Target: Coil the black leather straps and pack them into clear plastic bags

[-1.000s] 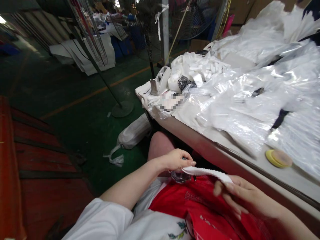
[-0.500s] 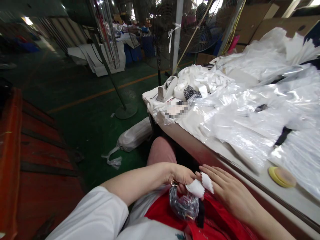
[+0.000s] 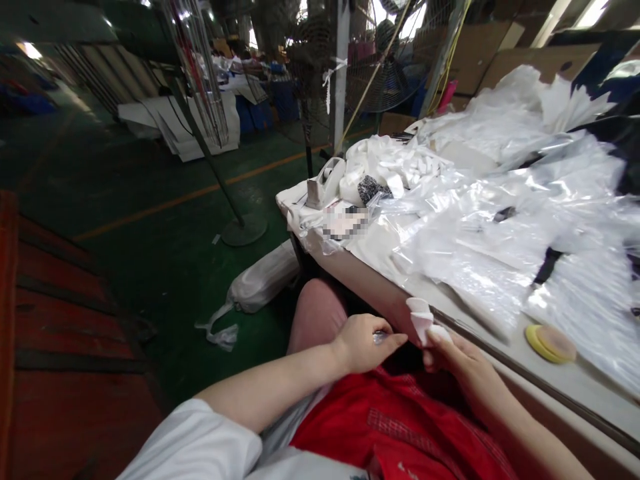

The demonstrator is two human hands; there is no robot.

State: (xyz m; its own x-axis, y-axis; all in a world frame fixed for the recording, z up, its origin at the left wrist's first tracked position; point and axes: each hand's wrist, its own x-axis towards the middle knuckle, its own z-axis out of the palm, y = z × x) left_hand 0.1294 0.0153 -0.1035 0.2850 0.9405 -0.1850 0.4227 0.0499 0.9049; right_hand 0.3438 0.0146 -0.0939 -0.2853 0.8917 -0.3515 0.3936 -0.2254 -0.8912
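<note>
My left hand [image 3: 367, 343] is over my lap, fingers curled and thumb pointing right. A bit of shiny clear plastic wrapping [image 3: 381, 337] shows inside its curl; the rest of the wrapped item is hidden by the hand. To the right, near the table edge, my right hand [image 3: 457, 357] pinches small white scraps [image 3: 421, 319] between thumb and fingers. They look like cloth or paper and stand up above the fingertips. The two hands are apart. Beneath them lies a red apron [image 3: 350, 420] across my lap.
The table [image 3: 350, 270] at right bears clear plastic bags [image 3: 465, 233], a white tape dispenser [image 3: 325, 183], white strips [image 3: 395, 160] and a yellow tape roll [image 3: 550, 343]. A fan stand [image 3: 245, 230] and wrapped roll [image 3: 263, 277] are on the floor. A reddish wooden structure [image 3: 65, 320] stands left.
The hands have moved apart and up from my lap. The white scraps are now in my right hand, which was flat before. The dark, plastic-wrapped item with a ring is now mostly out of sight.
</note>
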